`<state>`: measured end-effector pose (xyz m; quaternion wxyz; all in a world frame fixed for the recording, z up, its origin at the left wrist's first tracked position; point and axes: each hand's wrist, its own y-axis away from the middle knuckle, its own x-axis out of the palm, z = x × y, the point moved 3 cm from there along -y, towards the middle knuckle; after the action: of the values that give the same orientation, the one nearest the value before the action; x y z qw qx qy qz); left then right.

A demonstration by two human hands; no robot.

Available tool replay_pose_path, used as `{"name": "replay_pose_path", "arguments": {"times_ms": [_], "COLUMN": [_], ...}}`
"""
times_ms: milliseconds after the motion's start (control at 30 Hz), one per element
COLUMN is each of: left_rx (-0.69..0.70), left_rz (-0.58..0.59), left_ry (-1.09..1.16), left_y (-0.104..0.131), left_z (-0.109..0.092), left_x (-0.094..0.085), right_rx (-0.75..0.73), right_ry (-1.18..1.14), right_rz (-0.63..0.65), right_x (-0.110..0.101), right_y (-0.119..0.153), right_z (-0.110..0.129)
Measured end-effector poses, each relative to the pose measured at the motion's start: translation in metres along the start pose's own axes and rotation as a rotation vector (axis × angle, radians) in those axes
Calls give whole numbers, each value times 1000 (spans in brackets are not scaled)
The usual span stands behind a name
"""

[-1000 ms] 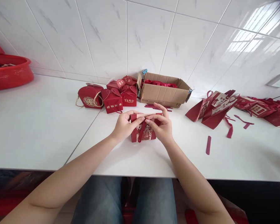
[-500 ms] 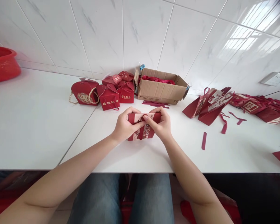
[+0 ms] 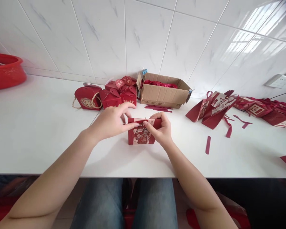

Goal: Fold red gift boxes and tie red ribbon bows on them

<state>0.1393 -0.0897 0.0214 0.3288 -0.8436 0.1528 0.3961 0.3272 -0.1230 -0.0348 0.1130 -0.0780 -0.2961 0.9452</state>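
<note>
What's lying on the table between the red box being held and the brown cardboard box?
In the head view, thin dark-red strips lie there, nearer the cardboard box than the red box.

Rear small red box: gold Chinese characters, apparently 百年好合, partly obscured. Front red box, rope-handled red box, leaning red packaging and cardboard carton: lettering present, too small, blurred or covered to be read. Held red box: small printed mark, illegible.
</note>
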Motion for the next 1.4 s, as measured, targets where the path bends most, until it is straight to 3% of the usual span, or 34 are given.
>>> {"name": "replay_pose_path", "arguments": {"times_ms": [167, 267, 333, 567, 667, 767, 933, 1000, 1167, 1400], "left_rx": [-73, -98, -97, -49, 10, 92, 103, 63, -91, -103], "left_rz": [250, 302, 224, -273, -334, -414, -598, -514, -76, 20], "left_ry": [40, 126, 161, 561, 679, 646, 573, 576, 646, 794], "left_y": [14, 25, 29, 37, 36, 29, 6, -2, -12, -6], "left_z": [20, 25, 26, 6, -12, -28, -35, -31, -18, -2], "left_x": [-21, -24, -27, -37, -35, -32, -26, -19, 6, 21], "right_rx": [-19, -42, -55, -258, -339, -342, -365, -381, -413, -451], "right_ry": [5, 4, 10, 23, 20, 12, -11, -11, 1, -20], "right_rz": [-20, -30, -30, 12, 12, 50, 104, 109, 104, 115], "right_x": [0, 0, 1, 7, 10, 12, 17, 17, 17, 17], "right_y": [1, 1, 2, 9, 11, 13, 17, 18, 18, 19], "right_z": [-1, -1, 0, 11, 17, 20, 21, 20, 22, 25]}}
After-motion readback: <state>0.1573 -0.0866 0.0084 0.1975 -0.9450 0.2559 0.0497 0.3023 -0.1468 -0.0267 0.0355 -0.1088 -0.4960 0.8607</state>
